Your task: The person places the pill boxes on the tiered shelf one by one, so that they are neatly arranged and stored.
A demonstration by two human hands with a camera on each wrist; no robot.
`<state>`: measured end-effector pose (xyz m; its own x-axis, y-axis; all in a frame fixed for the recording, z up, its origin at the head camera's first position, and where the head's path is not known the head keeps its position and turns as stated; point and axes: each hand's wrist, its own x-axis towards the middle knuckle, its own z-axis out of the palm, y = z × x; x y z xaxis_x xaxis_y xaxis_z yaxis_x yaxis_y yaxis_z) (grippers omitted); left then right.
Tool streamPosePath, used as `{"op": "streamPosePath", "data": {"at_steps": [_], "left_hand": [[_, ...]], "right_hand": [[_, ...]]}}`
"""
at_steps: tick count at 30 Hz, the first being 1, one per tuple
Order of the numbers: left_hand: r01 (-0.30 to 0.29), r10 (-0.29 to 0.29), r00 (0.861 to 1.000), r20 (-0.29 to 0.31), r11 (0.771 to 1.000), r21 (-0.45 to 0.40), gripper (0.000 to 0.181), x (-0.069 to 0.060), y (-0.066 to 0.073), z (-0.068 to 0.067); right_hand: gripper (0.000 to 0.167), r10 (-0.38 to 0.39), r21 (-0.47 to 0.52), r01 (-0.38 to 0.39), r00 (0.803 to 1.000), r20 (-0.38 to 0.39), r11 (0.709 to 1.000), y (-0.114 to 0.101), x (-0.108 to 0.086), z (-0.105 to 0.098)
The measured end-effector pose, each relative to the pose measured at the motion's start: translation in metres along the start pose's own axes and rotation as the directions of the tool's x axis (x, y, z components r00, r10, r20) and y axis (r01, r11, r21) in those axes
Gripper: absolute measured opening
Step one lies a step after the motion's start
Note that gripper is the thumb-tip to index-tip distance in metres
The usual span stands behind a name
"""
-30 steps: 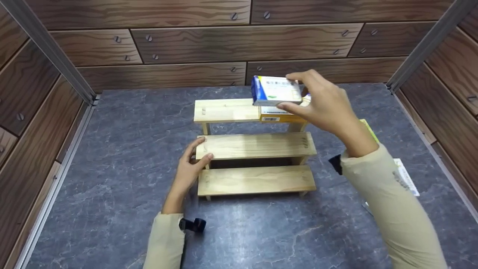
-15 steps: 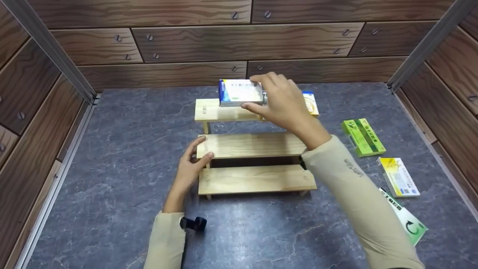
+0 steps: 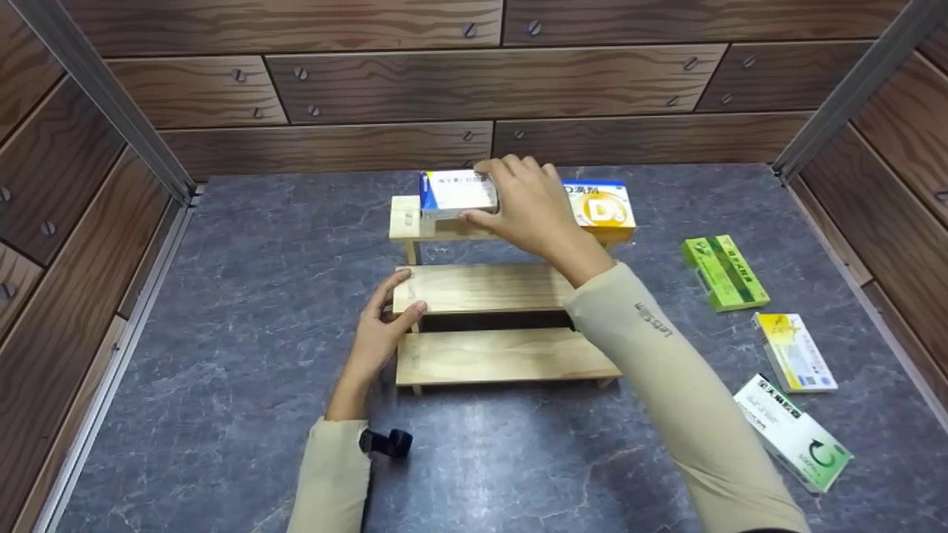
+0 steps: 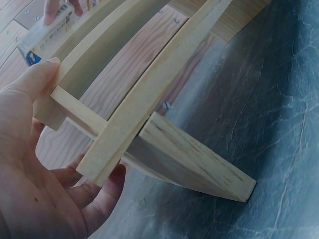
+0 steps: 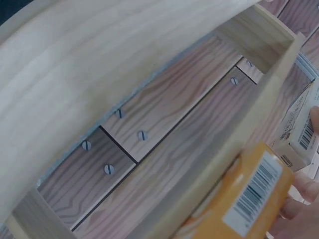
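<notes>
A three-step wooden stand (image 3: 489,287) stands on the floor-like dark surface. My left hand (image 3: 376,342) grips the left end of its middle step, thumb on the front edge; the left wrist view shows the fingers (image 4: 102,199) curled round the wood. My right hand (image 3: 535,215) pinches a white and blue box (image 3: 458,194) by its right end, at the left part of the top step. Whether that box touches the step cannot be told. An orange and white box (image 3: 601,207) lies on the top step's right end, also seen in the right wrist view as an orange box (image 5: 244,199).
Right of the stand, a green box (image 3: 726,272), a yellow and white box (image 3: 796,352) and a white and green box (image 3: 794,433) lie on the dark marbled surface (image 3: 252,296). Wood-patterned walls (image 3: 385,89) with metal corner posts enclose the back and sides.
My right hand has carried the white and blue box leftward and lower along the top step, uncovering the orange and white box and the boxes at right. My left hand keeps its grip.
</notes>
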<state>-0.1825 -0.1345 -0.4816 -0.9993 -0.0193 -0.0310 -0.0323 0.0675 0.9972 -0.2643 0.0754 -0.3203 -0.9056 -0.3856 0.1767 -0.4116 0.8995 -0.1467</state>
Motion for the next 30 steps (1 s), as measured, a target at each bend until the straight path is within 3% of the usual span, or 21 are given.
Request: {"op": "streamPosePath", "data": {"at_steps": [8,21,25,30], "left_hand": [[-0.004,0.004,1.0,0.002,1.0,-0.001,0.058,0.001,-0.001,0.0],[-0.034,0.034,0.999,0.011,0.999,0.006,0.057,0.001,-0.002,0.0],[-0.035,0.035,0.999,0.012,0.999,0.001,0.057,0.001,-0.002,0.001],[-0.031,0.031,0.999,0.008,1.0,0.0,0.058,0.001,-0.002,0.001]], "right_hand": [[0.069,-0.028,-0.05,0.029,0.999,0.026,0.998,-0.005,0.0,0.009],[0.075,-0.007,-0.131,0.014,0.999,0.052,0.991,-0.011,0.006,0.015],[0.077,-0.008,-0.117,0.014,0.999,0.05,0.993,-0.007,0.004,0.009],[0.07,-0.008,-0.038,0.007,1.0,-0.007,0.999,0.006,0.0,-0.004]]}}
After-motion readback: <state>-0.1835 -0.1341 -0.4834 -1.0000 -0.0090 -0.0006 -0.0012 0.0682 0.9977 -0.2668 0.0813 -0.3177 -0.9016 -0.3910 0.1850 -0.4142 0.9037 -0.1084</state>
